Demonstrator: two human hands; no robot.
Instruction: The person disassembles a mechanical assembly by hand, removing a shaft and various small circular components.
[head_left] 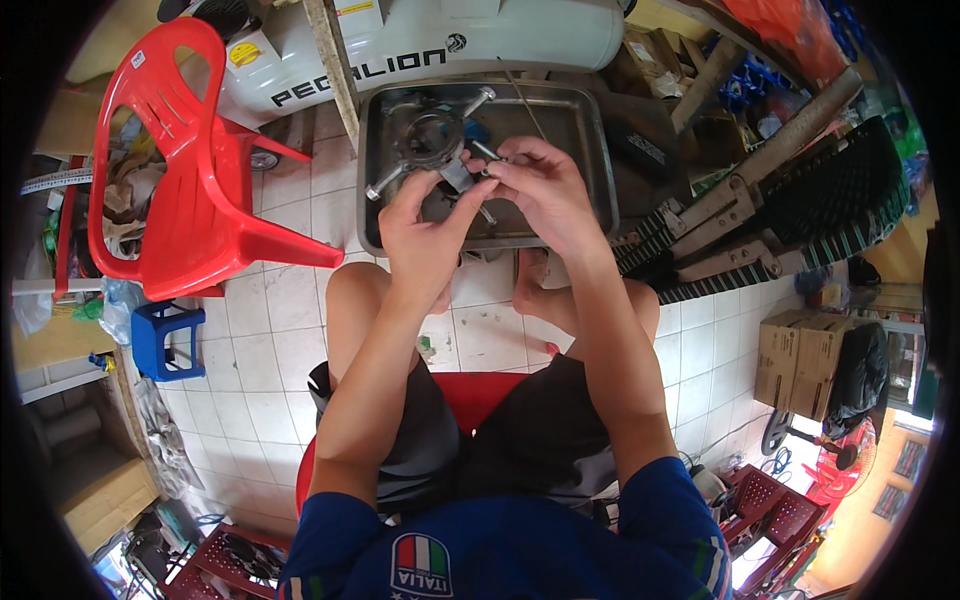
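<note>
Over a dark metal tray [590, 130] on the floor, both my hands work close together with their fingertips meeting. My left hand [425, 225] is closed, its thumb and fingers about a light grey metal block [456, 176]. In the pinched fingers of my right hand [550, 195] is a small metal pin [485, 151], partly covered by the fingertips. Just beyond the left fingers, in the tray, lies a dark round metal ring [433, 138] with bolt-like arms sticking out. Whether the block is joined to the ring cannot be seen. A thin rod [522, 98] leans over the tray's far edge.
A red plastic chair [180, 210] stands at the left, with a small blue stool [168, 340] nearer. Behind the tray lies a large white tank [540, 40]. Black ribbed parts and metal bars [715, 215] rest to the right. Cardboard boxes [800, 360] stand farther right.
</note>
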